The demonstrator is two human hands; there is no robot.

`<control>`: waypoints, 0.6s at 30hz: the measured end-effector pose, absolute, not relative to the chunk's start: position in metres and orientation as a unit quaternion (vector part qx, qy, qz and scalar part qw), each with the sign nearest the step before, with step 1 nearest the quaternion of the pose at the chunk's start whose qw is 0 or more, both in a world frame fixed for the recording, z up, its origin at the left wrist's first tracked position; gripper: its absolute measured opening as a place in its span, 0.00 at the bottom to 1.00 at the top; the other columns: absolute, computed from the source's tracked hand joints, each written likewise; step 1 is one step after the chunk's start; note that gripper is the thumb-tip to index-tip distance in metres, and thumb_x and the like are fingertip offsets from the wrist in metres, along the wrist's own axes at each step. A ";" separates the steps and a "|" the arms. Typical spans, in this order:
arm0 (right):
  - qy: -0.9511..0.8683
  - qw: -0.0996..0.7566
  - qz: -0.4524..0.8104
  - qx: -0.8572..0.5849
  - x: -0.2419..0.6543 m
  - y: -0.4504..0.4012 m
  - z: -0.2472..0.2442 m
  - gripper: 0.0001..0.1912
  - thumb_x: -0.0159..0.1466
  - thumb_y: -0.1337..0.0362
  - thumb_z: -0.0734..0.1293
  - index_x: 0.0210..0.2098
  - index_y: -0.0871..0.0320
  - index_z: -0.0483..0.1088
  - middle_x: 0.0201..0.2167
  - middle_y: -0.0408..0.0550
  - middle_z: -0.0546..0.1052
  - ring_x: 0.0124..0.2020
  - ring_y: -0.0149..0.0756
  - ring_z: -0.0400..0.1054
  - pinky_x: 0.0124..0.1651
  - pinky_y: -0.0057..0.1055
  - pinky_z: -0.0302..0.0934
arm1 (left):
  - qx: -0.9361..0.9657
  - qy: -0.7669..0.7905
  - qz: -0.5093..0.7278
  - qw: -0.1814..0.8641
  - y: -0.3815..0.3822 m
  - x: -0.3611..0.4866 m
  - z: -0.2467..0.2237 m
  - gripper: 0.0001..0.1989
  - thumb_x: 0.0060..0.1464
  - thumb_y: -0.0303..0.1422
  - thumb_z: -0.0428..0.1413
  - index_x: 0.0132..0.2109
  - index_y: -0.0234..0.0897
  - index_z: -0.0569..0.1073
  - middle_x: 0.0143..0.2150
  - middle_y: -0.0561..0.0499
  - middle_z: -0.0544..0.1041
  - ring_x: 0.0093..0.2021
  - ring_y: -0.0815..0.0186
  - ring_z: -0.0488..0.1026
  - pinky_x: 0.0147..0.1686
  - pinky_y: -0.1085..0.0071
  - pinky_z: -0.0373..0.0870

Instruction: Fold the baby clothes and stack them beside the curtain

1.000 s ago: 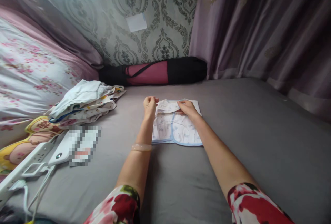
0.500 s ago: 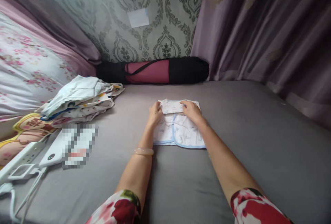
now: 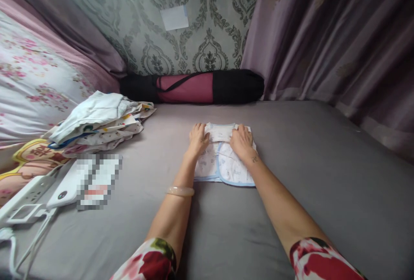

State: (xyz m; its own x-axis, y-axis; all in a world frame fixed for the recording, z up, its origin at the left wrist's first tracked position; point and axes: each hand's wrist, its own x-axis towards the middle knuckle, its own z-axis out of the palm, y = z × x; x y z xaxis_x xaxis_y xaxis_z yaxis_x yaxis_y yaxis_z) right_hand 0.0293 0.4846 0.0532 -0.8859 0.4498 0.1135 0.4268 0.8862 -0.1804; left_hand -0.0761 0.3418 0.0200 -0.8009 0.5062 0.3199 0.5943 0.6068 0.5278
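Observation:
A small white baby shirt (image 3: 207, 166) with blue edging and a faint print lies on the bed. Its upper part is folded down as a band (image 3: 220, 132) across the top. At the left end of that band, my left hand (image 3: 198, 139) has its fingers curled over the cloth. My right hand (image 3: 242, 140) grips the band near its right end, fingers bent and thumb inward. Both hands cover parts of the shirt's sides. A pale bangle (image 3: 180, 191) circles my left forearm.
A heap of clothes (image 3: 97, 118) sits at the left, beside a floral pillow or bedding (image 3: 35, 73). Nearer are a white power strip (image 3: 27, 194), cables and a white device (image 3: 66, 189). A black and pink roll bag (image 3: 187, 88) lies along the wall, with curtains (image 3: 300, 38) at right.
My hands have shifted their hold on the shirt's top band, with the fingers now curled over it from above. The band's blue-edged neckline shows more plainly between them.

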 end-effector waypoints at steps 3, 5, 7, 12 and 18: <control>-0.980 0.133 0.067 -0.129 0.022 0.477 0.041 0.25 0.69 0.69 0.51 0.62 0.68 0.63 0.64 0.62 0.63 0.66 0.51 0.52 0.66 0.46 0.45 | -0.353 -0.886 -0.283 0.101 0.353 -0.070 0.026 0.21 0.60 0.27 0.46 0.59 0.37 0.65 0.64 0.42 0.65 0.68 0.57 0.55 0.65 0.55 0.52; -0.987 0.125 0.079 -0.070 0.017 0.473 0.032 0.27 0.70 0.65 0.50 0.66 0.68 0.57 0.67 0.57 0.58 0.69 0.47 0.45 0.69 0.45 0.37 | -0.359 -0.897 -0.241 0.092 0.357 -0.065 0.024 0.21 0.62 0.26 0.43 0.60 0.35 0.65 0.65 0.42 0.64 0.69 0.58 0.54 0.66 0.55 0.50; -0.989 0.096 0.097 -0.048 0.015 0.472 0.025 0.28 0.71 0.62 0.48 0.67 0.66 0.54 0.69 0.53 0.55 0.70 0.45 0.43 0.70 0.45 0.35 | -0.355 -0.911 -0.199 0.068 0.358 -0.063 0.019 0.21 0.64 0.27 0.41 0.61 0.34 0.64 0.67 0.42 0.62 0.69 0.57 0.53 0.67 0.53 0.47; -0.989 0.058 0.126 -0.050 0.015 0.473 0.020 0.30 0.70 0.60 0.46 0.68 0.65 0.53 0.70 0.50 0.53 0.70 0.41 0.43 0.70 0.43 0.35 | -0.320 -0.936 -0.143 0.020 0.358 -0.061 0.009 0.26 0.67 0.40 0.37 0.66 0.32 0.60 0.70 0.40 0.57 0.70 0.55 0.49 0.67 0.54 0.46; -0.985 0.054 0.118 -0.111 0.014 0.478 0.021 0.31 0.71 0.59 0.46 0.68 0.71 0.51 0.70 0.56 0.52 0.71 0.41 0.41 0.70 0.38 0.33 | -0.263 -0.957 -0.124 0.007 0.357 -0.061 0.014 0.32 0.66 0.45 0.36 0.68 0.30 0.55 0.71 0.40 0.52 0.71 0.53 0.46 0.67 0.54 0.45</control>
